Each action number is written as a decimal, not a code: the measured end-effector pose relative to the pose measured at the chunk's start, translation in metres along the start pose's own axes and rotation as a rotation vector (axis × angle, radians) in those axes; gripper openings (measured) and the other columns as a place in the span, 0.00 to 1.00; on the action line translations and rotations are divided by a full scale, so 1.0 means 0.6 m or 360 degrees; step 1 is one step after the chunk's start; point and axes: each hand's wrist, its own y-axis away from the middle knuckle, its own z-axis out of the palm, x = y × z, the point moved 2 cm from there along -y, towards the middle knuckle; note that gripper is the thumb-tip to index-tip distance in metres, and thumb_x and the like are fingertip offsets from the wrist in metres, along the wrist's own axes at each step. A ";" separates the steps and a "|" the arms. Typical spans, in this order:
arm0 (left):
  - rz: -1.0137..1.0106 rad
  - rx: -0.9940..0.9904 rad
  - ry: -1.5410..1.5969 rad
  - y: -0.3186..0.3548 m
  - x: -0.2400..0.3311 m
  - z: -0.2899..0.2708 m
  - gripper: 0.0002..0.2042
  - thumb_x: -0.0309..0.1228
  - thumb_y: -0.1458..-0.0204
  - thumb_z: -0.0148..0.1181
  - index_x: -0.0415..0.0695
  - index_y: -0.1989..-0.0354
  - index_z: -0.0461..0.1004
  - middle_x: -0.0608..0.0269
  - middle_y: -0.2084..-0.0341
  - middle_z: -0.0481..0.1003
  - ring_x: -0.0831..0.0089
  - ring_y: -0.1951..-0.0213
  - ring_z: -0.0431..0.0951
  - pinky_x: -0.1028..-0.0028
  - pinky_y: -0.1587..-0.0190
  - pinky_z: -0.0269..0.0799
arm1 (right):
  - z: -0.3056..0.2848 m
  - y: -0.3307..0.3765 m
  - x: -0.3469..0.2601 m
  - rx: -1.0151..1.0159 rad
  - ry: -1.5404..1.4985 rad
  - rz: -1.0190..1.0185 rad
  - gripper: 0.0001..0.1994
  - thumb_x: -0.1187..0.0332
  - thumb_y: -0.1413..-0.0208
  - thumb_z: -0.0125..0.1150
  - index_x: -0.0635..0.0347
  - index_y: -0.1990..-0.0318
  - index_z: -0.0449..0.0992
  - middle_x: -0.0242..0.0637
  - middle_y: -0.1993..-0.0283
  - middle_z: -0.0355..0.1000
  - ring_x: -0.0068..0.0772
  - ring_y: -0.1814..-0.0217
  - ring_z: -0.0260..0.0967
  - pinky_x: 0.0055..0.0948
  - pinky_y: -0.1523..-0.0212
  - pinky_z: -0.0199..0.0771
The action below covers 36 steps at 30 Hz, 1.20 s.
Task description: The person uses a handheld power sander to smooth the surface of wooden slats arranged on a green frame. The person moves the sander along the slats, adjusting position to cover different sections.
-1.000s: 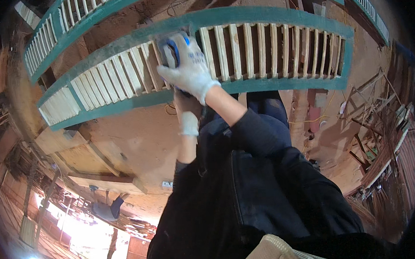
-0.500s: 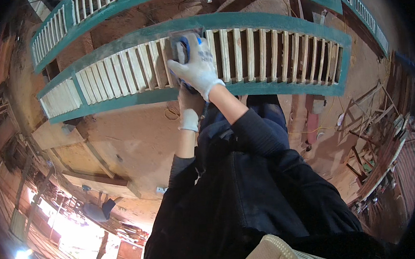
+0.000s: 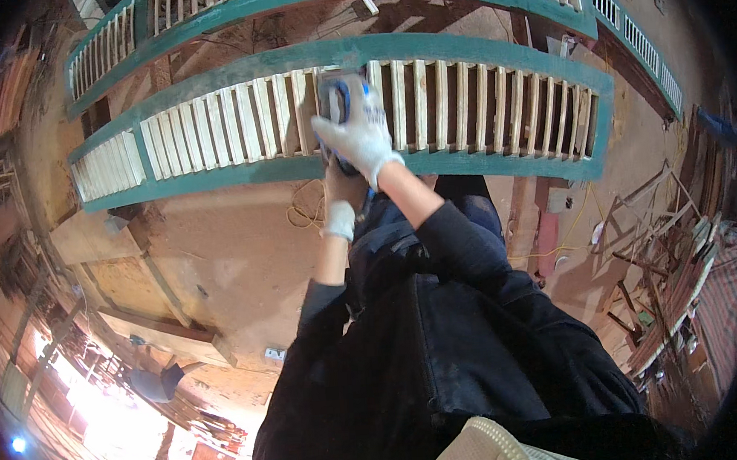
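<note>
A long green-framed shutter (image 3: 483, 162) with pale wooden slats lies across in front of me. My right hand (image 3: 366, 140), in a white glove, wraps over the top of a grey-and-blue power sander (image 3: 330, 80), which rests on the slats near the shutter's middle. My left hand (image 3: 344, 189), also gloved, is closed at the sander's near end, over the shutter's near rail. My right hand and the tool hide part of its fingers. The sander's underside and the slats beneath it are out of sight.
A second slatted green shutter (image 3: 286, 22) lies beyond, with another (image 3: 642, 44) at the far right. A yellow cord (image 3: 303, 217) trails over the brown floor. Planks (image 3: 167, 338) lie at left; scrap wood (image 3: 668, 294) is piled at right. Someone in dark clothing (image 3: 157, 383) is at lower left.
Both hands and the sander have shifted slightly to the right and toward me in the picture. The whole view has shifted a little as well. My grip looks the same.
</note>
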 end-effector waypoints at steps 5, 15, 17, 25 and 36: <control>-0.0092 -0.0162 0.0565 0.082 0.047 0.011 0.34 0.32 0.58 0.68 0.38 0.41 0.59 0.55 0.51 0.72 0.65 0.48 0.72 0.67 0.46 0.66 | -0.006 0.065 0.016 0.0042 0.0066 0.0038 0.31 0.59 0.63 0.64 0.62 0.50 0.64 0.58 0.50 0.61 0.58 0.46 0.59 0.49 0.47 0.61; 0.0164 -0.0178 -0.0050 -0.194 0.082 0.025 0.26 0.37 0.59 0.63 0.40 0.50 0.70 0.48 0.55 0.75 0.59 0.51 0.74 0.65 0.48 0.68 | -0.010 -0.153 -0.042 0.0066 0.0021 0.0029 0.38 0.52 0.66 0.70 0.59 0.46 0.64 0.53 0.53 0.68 0.51 0.49 0.67 0.41 0.49 0.66; 0.0037 -0.0244 -0.0137 -0.203 0.162 0.031 0.26 0.39 0.63 0.61 0.43 0.52 0.72 0.41 0.55 0.73 0.51 0.48 0.71 0.61 0.46 0.67 | -0.034 -0.189 -0.035 0.0081 0.0068 -0.0042 0.37 0.53 0.66 0.70 0.60 0.47 0.64 0.52 0.52 0.69 0.49 0.49 0.68 0.40 0.51 0.68; -0.0144 -0.0105 -0.0045 -0.007 0.085 -0.009 0.26 0.36 0.58 0.58 0.44 0.47 0.66 0.38 0.55 0.71 0.45 0.48 0.68 0.57 0.47 0.66 | 0.002 -0.015 -0.029 -0.0041 -0.0162 0.0137 0.39 0.54 0.63 0.72 0.59 0.43 0.62 0.51 0.49 0.64 0.47 0.46 0.63 0.40 0.46 0.63; -0.0198 -0.0132 0.0087 0.175 -0.051 0.000 0.32 0.43 0.61 0.68 0.45 0.46 0.66 0.41 0.58 0.75 0.52 0.50 0.73 0.62 0.53 0.71 | 0.019 0.177 0.028 -0.0041 0.0175 -0.0003 0.33 0.58 0.60 0.68 0.57 0.46 0.61 0.53 0.51 0.61 0.56 0.46 0.58 0.44 0.45 0.60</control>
